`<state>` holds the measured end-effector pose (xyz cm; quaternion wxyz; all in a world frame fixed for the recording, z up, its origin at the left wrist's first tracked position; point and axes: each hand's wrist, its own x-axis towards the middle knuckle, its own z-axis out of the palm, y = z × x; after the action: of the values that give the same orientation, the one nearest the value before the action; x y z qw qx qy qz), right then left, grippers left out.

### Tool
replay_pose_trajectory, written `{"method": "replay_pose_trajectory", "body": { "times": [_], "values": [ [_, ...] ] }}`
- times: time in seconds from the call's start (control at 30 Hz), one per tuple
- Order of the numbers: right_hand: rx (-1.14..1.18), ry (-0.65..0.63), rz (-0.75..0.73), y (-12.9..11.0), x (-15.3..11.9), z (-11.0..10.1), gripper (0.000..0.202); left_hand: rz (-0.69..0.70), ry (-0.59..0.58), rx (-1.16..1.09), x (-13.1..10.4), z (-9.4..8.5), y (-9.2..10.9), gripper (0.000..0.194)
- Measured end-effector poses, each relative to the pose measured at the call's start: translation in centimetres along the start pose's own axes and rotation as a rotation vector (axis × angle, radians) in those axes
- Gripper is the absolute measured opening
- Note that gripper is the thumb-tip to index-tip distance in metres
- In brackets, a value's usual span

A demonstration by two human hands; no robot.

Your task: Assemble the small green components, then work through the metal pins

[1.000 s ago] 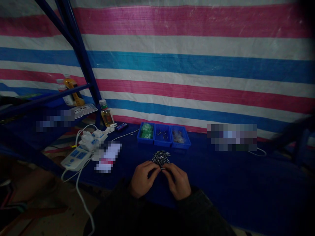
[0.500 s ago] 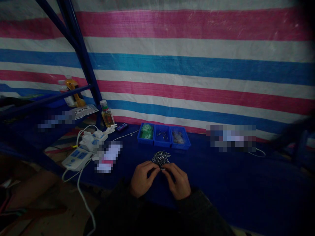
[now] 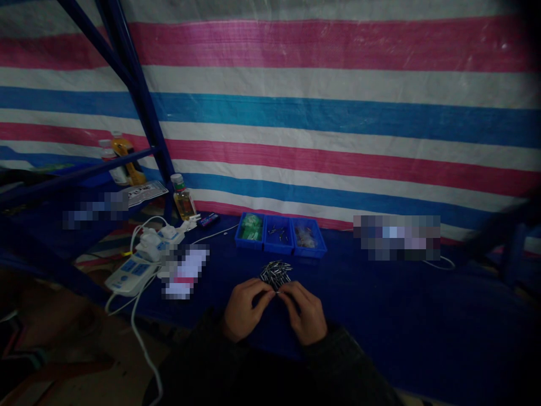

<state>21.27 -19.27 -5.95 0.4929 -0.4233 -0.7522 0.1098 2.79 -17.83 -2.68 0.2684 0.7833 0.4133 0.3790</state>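
Note:
My left hand [image 3: 244,307] and my right hand [image 3: 305,313] meet fingertip to fingertip over the dark blue table [image 3: 401,304]. Together they pinch one small thin metal pin [image 3: 278,292], which is barely visible between the fingers. Just beyond the fingertips lies a heap of several similar dark metal pins [image 3: 276,272]. Dark sleeves cover both forearms.
Behind the heap stand three joined blue bins [image 3: 280,233]: green pieces at left, a few pins in the middle, clear bits at right. A white power strip [image 3: 134,268] with cables lies at left, a small bottle [image 3: 183,197] by the blue rack post [image 3: 139,96]. A striped tarp hangs behind.
Both hands stay together at the pin with only slight finger shifts. The view has tilted a little.

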Motion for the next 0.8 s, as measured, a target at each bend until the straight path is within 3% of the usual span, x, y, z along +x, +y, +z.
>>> {"method": "replay_pose_trajectory", "body": {
  "times": [0.5,0.67,0.8],
  "values": [
    [-0.010,-0.050,0.060,0.11,-0.09,-0.11,0.018,-0.023,0.021,0.000,-0.03,0.18,0.00,0.019],
    [-0.018,0.005,0.103,0.16,-0.11,-0.16,0.019,-0.027,0.033,-0.013,0.00,-0.01,0.15,0.020],
    [-0.008,0.141,0.127,0.06,-0.05,-0.53,0.017,-0.061,0.105,-0.056,-0.02,-0.23,0.17,0.022]
  ]
}}
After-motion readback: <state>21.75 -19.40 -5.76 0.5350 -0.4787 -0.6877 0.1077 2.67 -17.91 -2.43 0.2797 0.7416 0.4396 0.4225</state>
